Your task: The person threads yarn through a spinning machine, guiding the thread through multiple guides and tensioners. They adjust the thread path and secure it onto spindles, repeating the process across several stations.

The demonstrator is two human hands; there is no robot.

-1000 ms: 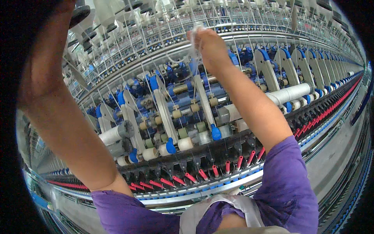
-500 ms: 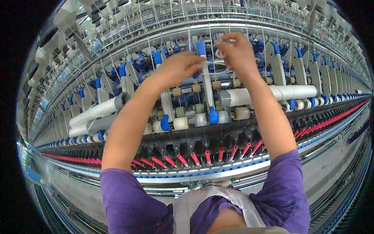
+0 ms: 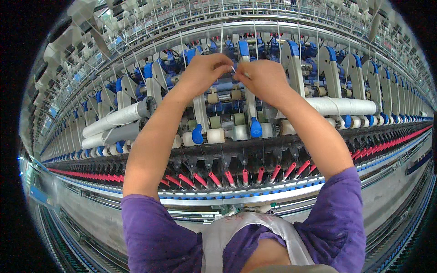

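Both my hands are raised over the drafting rollers of a spinning frame, fingertips almost meeting. My left hand [image 3: 205,73] has thumb and forefinger pinched on a thin white strand of roving [image 3: 233,68]. Closed beside it, my right hand [image 3: 265,79] holds the strand's other side, its fingers curled inward. Just behind the fingertips stands a grey pressure arm with a blue cap [image 3: 244,48]. Below the hands are pale rollers [image 3: 215,135] and a blue lever end [image 3: 256,128]. My right hand partly hides the rollers behind it.
White fibre-wound rolls lie on the machine to the left [image 3: 114,119] and right [image 3: 346,106]. A row of red bobbins [image 3: 245,177] runs along below. A metal rail [image 3: 218,200] edges the machine in front. Strands hang down from above.
My right hand has come down and left toward my left hand, turning its back upward. The loose loop of roving between the hands no longer shows; only a short piece does.
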